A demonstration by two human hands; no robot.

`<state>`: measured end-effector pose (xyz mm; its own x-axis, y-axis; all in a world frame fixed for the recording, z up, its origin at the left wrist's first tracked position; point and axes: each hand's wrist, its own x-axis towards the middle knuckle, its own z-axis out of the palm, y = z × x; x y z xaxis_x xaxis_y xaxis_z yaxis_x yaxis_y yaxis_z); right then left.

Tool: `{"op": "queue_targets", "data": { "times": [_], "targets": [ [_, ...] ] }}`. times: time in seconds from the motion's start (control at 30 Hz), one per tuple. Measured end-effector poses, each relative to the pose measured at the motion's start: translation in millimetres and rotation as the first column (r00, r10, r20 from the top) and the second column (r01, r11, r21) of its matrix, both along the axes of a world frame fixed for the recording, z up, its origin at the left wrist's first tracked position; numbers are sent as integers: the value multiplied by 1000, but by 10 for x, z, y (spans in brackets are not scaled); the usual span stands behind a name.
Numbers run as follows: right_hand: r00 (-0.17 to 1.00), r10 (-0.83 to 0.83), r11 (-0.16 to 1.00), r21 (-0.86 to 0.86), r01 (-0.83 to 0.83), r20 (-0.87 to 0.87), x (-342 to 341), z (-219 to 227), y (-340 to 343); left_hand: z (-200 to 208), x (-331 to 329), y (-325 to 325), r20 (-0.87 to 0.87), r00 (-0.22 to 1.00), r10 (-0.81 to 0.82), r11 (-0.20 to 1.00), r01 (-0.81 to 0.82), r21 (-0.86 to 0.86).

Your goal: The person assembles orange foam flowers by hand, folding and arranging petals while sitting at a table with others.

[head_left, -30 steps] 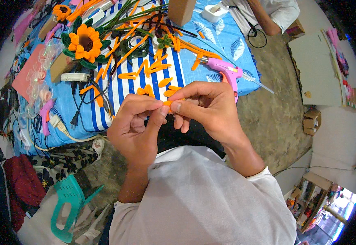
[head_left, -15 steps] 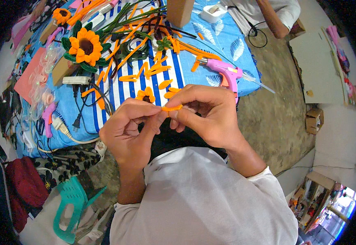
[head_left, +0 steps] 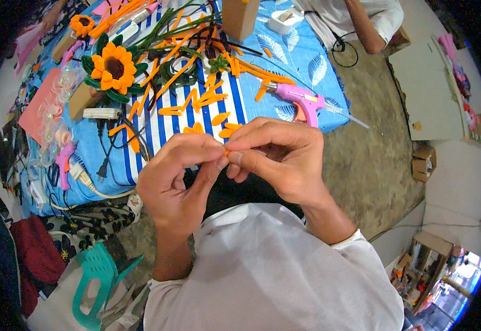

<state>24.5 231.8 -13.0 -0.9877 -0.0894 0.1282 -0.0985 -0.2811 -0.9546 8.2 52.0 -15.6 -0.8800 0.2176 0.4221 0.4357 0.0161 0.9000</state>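
Between my fingertips is a small piece of orange pipe cleaner [head_left: 226,153], mostly hidden by the fingers. My left hand [head_left: 181,172] pinches it from one side and my right hand [head_left: 282,160] from the other, thumbs against index fingers. Just beyond them on the table lie loose orange petals [head_left: 220,118] and a small orange flower [head_left: 194,128], partly covered by my left hand. Bent orange pipe cleaner pieces [head_left: 209,99] are scattered farther back. A pink glue gun [head_left: 301,100] lies beyond my right hand.
A finished sunflower [head_left: 115,67] with green leaves stands at the left, near a white power strip [head_left: 101,113] and dark cables. A second pink glue gun [head_left: 64,165] lies at the left edge. Across the table is another person's arm [head_left: 366,27]. A teal chair [head_left: 94,281] stands lower left.
The orange piece showed as a short strip between my hands; now the fingertips have come together and cover most of it. My left hand hides more of the small flower.
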Motion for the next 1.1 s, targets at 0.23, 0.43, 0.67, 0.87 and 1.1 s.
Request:
{"op": "queue_targets", "data": {
  "times": [0.23,0.43,0.67,0.87,1.1],
  "targets": [
    [999,-38,991,131,39,-10,-24,52,33,38,-60,-26,49,999,-20,1000,21,-10],
    [977,-32,877,463,129,-211,-7,50,85,95,-77,-7,170,985,-40,999,41,-1],
    [987,-110,947,290,139,-114,16,-10,77,166,-65,52,360,930,-70,997,56,50],
    [985,-91,946,296,132,-149,-20,81,73,202,-32,64,246,969,-5,999,15,-39],
    [990,57,951,310,-15,-126,-71,140,219,194,-26,17,100,994,-51,997,57,-60]
  ]
}}
